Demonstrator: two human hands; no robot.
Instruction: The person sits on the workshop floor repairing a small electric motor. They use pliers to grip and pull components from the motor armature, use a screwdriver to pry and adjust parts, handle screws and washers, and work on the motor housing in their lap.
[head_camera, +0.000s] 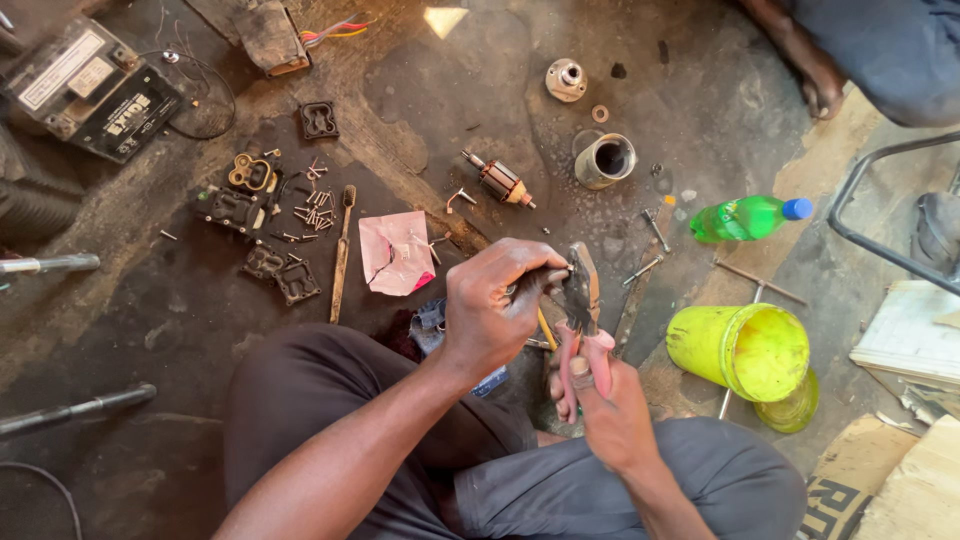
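Right hand (612, 415) is wrapped around the pink handles of a pair of pliers (583, 310), fingers curled tight, thumb on top — firm closed grip. The pliers stand nearly upright in front of the knees, dark head pointing up and away; whether the head is clamped on anything cannot be told.

Left hand (492, 305) is curled half closed, fingertips (553, 276) pinched together right at the pliers' head, touching or just beside it. They seem to pinch a small dark part, too small and shaded to identify. A yellow strip shows just below this hand, between the two hands.

Both hands are above the person's lap, over a dark oily floor (150, 330).

Around them:
- pink scrap of paper (396, 252) on the floor just beyond the left hand, with a few small bits on it
- motor armature (500, 181) further out, copper windings visible
- metal cylinder housing (605, 160) open end up, near the armature
- round metal end cap (566, 79) beyond that
- green plastic bottle (747, 218) with blue cap, lying on its side to the right
- yellow bucket (741, 350) tipped on its side, just right of the right hand
- scattered screws (312, 210) and black carburettor-like parts (245, 215) to the left
- battery (90, 88) at top left
- another person's bare foot (800, 55) at top right — well apart from the hands
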